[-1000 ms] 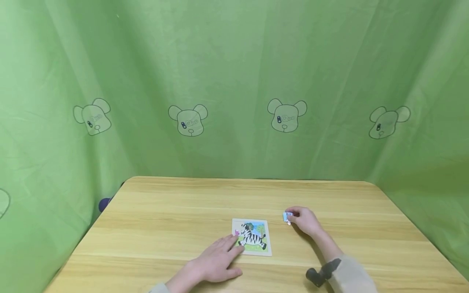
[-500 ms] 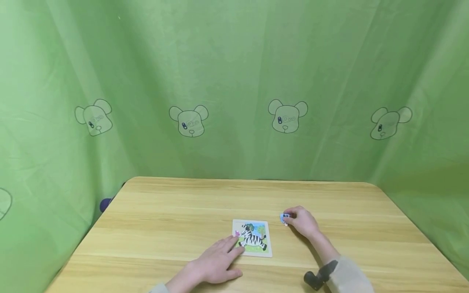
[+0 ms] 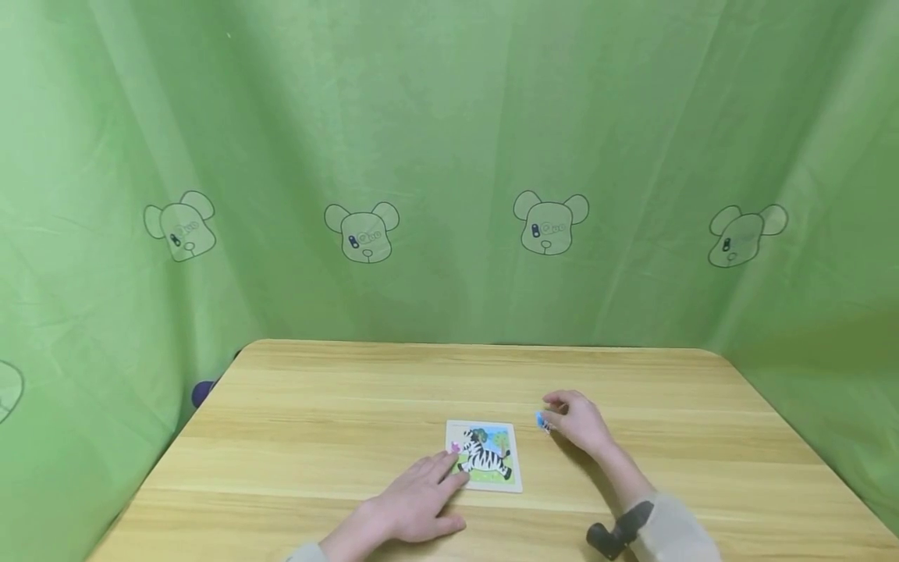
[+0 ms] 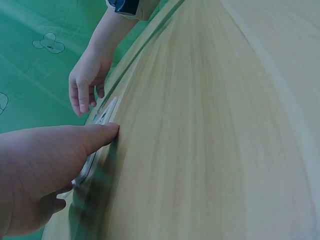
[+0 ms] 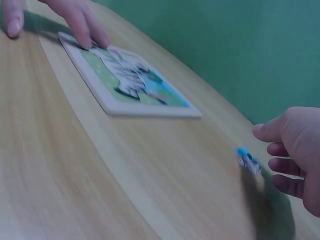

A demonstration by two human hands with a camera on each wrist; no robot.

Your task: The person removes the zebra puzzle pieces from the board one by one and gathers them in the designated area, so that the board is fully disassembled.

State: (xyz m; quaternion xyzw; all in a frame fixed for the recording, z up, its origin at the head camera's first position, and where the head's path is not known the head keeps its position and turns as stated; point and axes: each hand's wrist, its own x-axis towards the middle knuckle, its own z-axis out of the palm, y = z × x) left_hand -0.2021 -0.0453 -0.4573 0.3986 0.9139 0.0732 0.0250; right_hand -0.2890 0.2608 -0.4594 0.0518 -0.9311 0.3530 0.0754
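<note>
A square zebra picture puzzle [image 3: 495, 460] in a pale frame lies on the table. My left hand [image 3: 416, 499] rests flat with its fingertips on the puzzle's near left corner; in the left wrist view its thumb points across the wood. To the right of the puzzle, my right hand [image 3: 579, 421] hovers around a small puzzle piece [image 5: 248, 161], blue with black and white. In the right wrist view a gap shows between the piece and that hand's loosely bent fingers [image 5: 287, 166]. Thumb and forefinger stand apart in the head view, the thumb overlapping the piece.
The wooden table [image 3: 337, 398] has a green curtain [image 3: 449, 117] with bear-head outlines behind it and along its sides. A dark round object [image 3: 202, 392] shows beyond the table's left edge. A black wrist device [image 3: 618, 532] is strapped over the right sleeve.
The small piece, earlier pinched in the right hand, has turned and shifted slightly left; the right thumb and forefinger have spread. The left hand and the zebra puzzle stay put.
</note>
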